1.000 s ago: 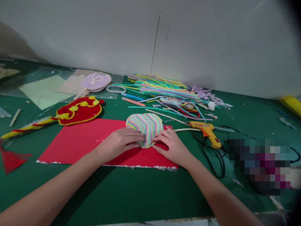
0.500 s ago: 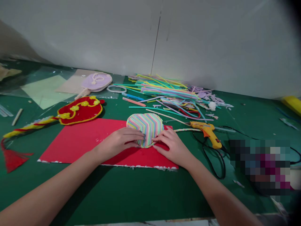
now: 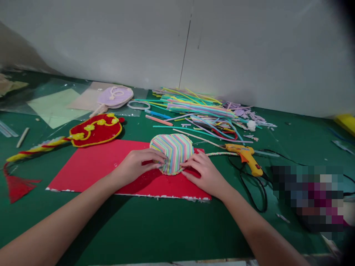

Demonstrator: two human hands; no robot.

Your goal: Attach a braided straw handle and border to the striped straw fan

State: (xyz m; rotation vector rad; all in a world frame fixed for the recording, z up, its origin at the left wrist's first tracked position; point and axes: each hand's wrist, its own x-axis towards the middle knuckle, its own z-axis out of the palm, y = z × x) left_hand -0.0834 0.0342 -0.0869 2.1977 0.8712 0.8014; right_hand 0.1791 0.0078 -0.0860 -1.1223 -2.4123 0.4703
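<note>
A rounded pipe-cleaner fan point(image 3: 175, 149) in pastel zigzag stripes lies on a red board point(image 3: 97, 166). My left hand point(image 3: 135, 162) pinches its lower left edge between thumb and fingers. On the opposite side, my right hand point(image 3: 203, 171) grips the lower right edge the same way. A twisted pastel cord point(image 3: 222, 153) runs out to the right from behind my right hand, passing near a yellow glue gun point(image 3: 245, 157). Whether the cord joins the fan is hidden by my fingers.
A red fan point(image 3: 95, 131) with yellow flowers and a tassel lies to the left. Behind it rests a lilac fan point(image 3: 116, 96). A heap of pipe cleaners point(image 3: 199, 105) sits against the wall. The glue gun's black cable point(image 3: 251, 195) loops at right.
My left hand has shifted slightly left along the fan's lower edge, its fingers now less spread over the stripes. My right hand stays in place.
</note>
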